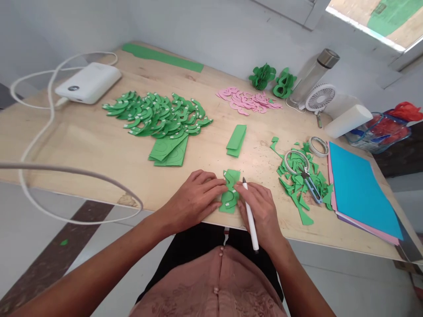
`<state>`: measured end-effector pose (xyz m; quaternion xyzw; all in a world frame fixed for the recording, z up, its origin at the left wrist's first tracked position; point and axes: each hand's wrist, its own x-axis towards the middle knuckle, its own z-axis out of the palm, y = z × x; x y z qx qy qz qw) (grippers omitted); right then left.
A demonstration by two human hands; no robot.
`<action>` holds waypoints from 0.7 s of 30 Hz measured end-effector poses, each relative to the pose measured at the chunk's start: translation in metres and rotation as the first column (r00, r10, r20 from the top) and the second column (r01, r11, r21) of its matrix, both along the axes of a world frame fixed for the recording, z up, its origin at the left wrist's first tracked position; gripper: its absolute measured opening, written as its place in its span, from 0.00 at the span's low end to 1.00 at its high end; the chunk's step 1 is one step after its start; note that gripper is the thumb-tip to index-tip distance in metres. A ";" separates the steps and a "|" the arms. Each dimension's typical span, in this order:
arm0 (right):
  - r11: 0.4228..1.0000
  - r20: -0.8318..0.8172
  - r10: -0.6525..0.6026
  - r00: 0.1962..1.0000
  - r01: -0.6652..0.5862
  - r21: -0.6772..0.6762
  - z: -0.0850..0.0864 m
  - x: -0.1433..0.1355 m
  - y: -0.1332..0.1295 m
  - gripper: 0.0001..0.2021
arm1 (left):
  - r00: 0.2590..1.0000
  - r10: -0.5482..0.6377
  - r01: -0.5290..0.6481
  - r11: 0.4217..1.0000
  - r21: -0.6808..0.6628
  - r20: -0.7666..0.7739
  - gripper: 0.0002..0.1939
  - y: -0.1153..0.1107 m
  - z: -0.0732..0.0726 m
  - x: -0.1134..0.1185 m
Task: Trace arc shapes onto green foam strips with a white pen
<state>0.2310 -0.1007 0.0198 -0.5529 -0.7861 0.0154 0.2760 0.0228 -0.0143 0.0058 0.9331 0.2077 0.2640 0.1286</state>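
Observation:
A small green paper strip (227,208) lies at the table's front edge with a curved green cutout with white tape bits on top of it. My left hand (194,198) rests flat at its left side, fingers spread, the fingertips on the paper. My right hand (261,209) is at the right side, its fingers bent round a white pen (251,222) with the dark tip pointing up and away, while the thumb and finger touch the cutout. Beyond the hands sits a folded green paper (236,140). Outlined green sheets (170,152) lie to the left, beneath a pile of curved green cutouts (158,112).
Green scraps (302,204) lie right, with scissors (312,187) and tape rolls (318,146), beside blue sheets (363,189). Pink cutouts (247,100), green paper flowers (262,77), a bottle (312,77) and a fan (320,97) stand behind. A power bank (89,82) with cable is left.

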 end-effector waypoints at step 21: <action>0.997 -0.024 -0.081 0.996 0.080 -0.016 -0.004 -0.025 -0.012 0.13 | 1.000 -0.029 0.029 0.999 -0.039 0.006 0.10 0.007 -0.002 -0.005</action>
